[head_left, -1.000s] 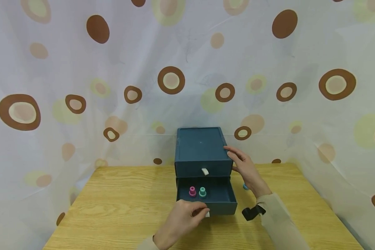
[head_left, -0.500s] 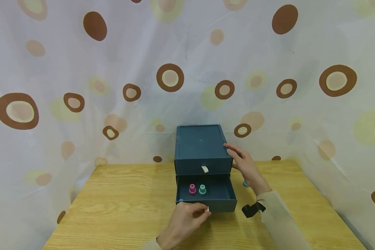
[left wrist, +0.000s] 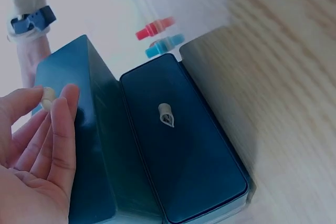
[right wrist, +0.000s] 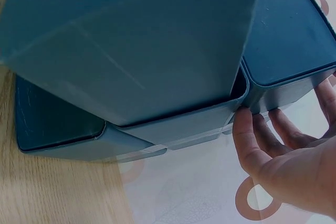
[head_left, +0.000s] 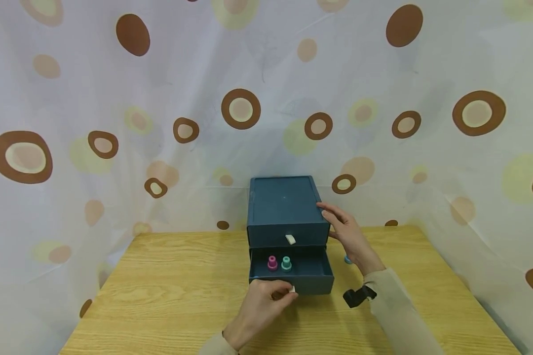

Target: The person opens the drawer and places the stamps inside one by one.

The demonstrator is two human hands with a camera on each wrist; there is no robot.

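Observation:
A dark blue two-drawer cabinet (head_left: 284, 199) stands at the back of the wooden table. Its lower drawer (head_left: 313, 285) is pulled out. Inside stand a pink peg-like piece (head_left: 272, 264) and a teal one (head_left: 286, 265), both upright; a sliver of blue shows by the left front rim. My left hand (head_left: 263, 303) pinches the white pull tab (left wrist: 48, 97) on this drawer's front between thumb and index finger. My right hand (head_left: 348, 236) rests against the cabinet's right side, fingers extended along the upper edge; its fingertips touch the cabinet wall in the right wrist view.
The upper drawer (head_left: 266, 236) sits closed, with its own white tab (head_left: 290, 239). A small blue piece (head_left: 348, 259) lies right of the cabinet, partly behind my right wrist. A spotted curtain (head_left: 195, 162) hangs behind and around the wooden table (head_left: 173, 286).
The lower drawer has slid a little inward, carrying the pink and teal pieces, with my left hand still on its tab. My right hand stays against the cabinet. The head view has shifted slightly.

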